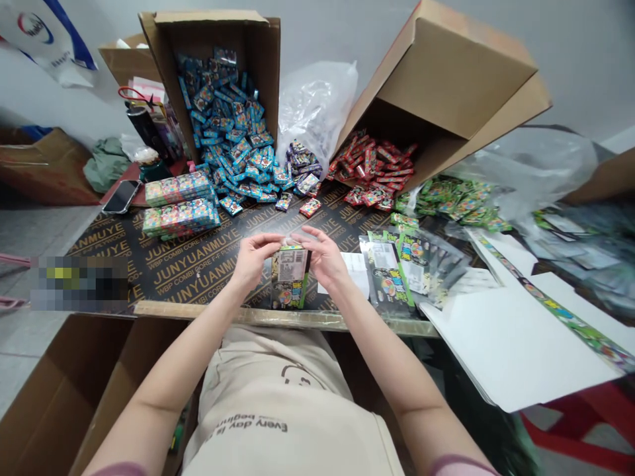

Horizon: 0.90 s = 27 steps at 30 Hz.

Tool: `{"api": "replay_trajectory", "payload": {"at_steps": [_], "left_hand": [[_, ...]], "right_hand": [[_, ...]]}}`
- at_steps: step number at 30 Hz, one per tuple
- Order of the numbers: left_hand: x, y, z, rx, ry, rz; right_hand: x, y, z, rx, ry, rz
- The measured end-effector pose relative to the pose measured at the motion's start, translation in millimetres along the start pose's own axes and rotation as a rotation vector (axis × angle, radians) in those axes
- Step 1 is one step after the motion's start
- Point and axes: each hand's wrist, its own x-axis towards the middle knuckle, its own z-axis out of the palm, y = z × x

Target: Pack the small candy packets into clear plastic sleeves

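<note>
At tabletop [173, 277] | left hand [254, 256], right hand [326, 258] | grip pinched, top of packet [290, 281]

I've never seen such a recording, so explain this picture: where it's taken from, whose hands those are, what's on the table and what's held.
There's no machine here. A camera worn on a person's head looks down at their bare left hand and right hand. Both hold a black and green pouch near its top edge. On the dark printed table, blue packets spill from an open carton; purple packets, red packets and green packets lie farther right. More pouches lie beside the right hand.
</note>
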Motion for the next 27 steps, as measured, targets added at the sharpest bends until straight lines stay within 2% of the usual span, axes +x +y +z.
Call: {"api": "replay_trajectory", "payload": {"at_steps": [2,3,6,9,15,18,21,25,27], "left_hand": [[0.5,5.7,-1.5,0.139,-0.013,0.113],[1.3,8.6,-2.1,0.187,-0.024,0.128],[5.3,18.1,-2.4,0.225,-0.09,0.036],[8.9,26.5,-0.3,0.249,-0.163,-0.048],[11.5,31.5,2.6,0.408,-0.207,0.011],[8.0,34.0,3.6,0.548,-0.241,0.101],[0.2,37.6,3.9,0.719,-0.285,0.269],[-7.6,37.9,1.0,0.824,-0.372,0.543],[-8.7,36.0,-1.5,0.892,-0.394,0.618]], "right_hand": [[-2.7,-0.2,-4.5,-0.105,0.02,-0.094],[-4.4,-0.6,-6.2,-0.153,0.036,-0.145],[-8.5,-4.8,-9.2,-0.253,0.08,-0.227],[-9.3,-13.5,-10.1,-0.294,0.084,-0.229],[-8.5,-24.8,-12.5,-0.312,-0.015,-0.173],[-9.9,-24.5,-14.8,-0.353,-0.008,-0.218],[-15.5,-24.5,-16.0,-0.388,-0.044,-0.229],[-28.5,-26.0,-18.8,-0.458,-0.121,-0.289],[-29.9,-26.8,-28.3,-0.531,-0.21,-0.327]]}}
